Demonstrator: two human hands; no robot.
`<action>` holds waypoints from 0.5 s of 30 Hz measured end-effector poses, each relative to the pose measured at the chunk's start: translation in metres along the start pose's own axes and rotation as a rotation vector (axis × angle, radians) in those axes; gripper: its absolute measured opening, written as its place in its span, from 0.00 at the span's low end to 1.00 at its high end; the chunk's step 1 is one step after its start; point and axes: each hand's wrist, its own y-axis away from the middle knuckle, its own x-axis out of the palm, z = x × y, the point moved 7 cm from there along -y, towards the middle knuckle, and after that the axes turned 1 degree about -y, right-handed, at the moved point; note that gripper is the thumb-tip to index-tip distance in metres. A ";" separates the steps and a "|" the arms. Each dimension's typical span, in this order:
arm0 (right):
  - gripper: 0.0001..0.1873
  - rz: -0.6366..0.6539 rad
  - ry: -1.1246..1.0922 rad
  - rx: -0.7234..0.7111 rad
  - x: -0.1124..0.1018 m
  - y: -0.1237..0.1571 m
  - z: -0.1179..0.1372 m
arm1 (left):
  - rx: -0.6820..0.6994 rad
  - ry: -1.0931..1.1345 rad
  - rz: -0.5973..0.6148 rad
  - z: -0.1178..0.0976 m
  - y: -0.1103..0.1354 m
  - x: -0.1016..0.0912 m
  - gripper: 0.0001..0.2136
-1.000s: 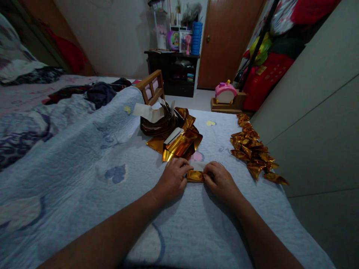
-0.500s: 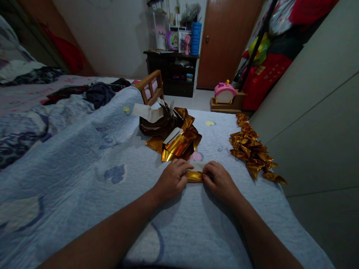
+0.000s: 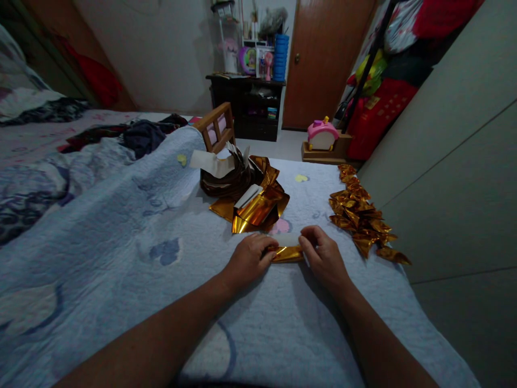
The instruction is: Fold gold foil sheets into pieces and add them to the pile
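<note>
A sheet of gold foil paper (image 3: 288, 254) lies on the bed in front of me, its near edge folded into a narrow gold strip and its pale side showing behind. My left hand (image 3: 251, 257) pinches the strip's left end between thumb and fingers. At the right end, my right hand (image 3: 322, 254) grips the paper with thumb and bent fingers; the fingertips partly hide that end. Just beyond my hands sits a loose heap of gold foil sheets (image 3: 262, 207), beside a curled stack of paper (image 3: 220, 180) with pale and brown edges.
Several folded gold foil pieces (image 3: 359, 215) form a row along the bed's right edge, near a pale cabinet (image 3: 452, 178). A blue quilt (image 3: 133, 280) covers the bed. Past its far end stand a wooden rail (image 3: 216, 126), a pink toy (image 3: 322, 134) and a dark shelf (image 3: 248, 108).
My right hand has shifted slightly right and lifted its wrist, its fingers now at the strip's far right end. The left hand has moved a little right, and more gold strip shows rightward.
</note>
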 end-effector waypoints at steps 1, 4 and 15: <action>0.08 -0.073 -0.038 0.017 -0.007 -0.001 -0.002 | 0.001 -0.001 0.000 0.000 0.000 0.000 0.07; 0.11 -0.234 -0.096 0.042 -0.023 -0.001 -0.006 | 0.001 0.007 -0.005 0.001 0.000 0.000 0.08; 0.05 0.133 0.181 -0.104 0.011 0.001 0.002 | -0.035 -0.021 0.004 0.002 0.000 0.000 0.01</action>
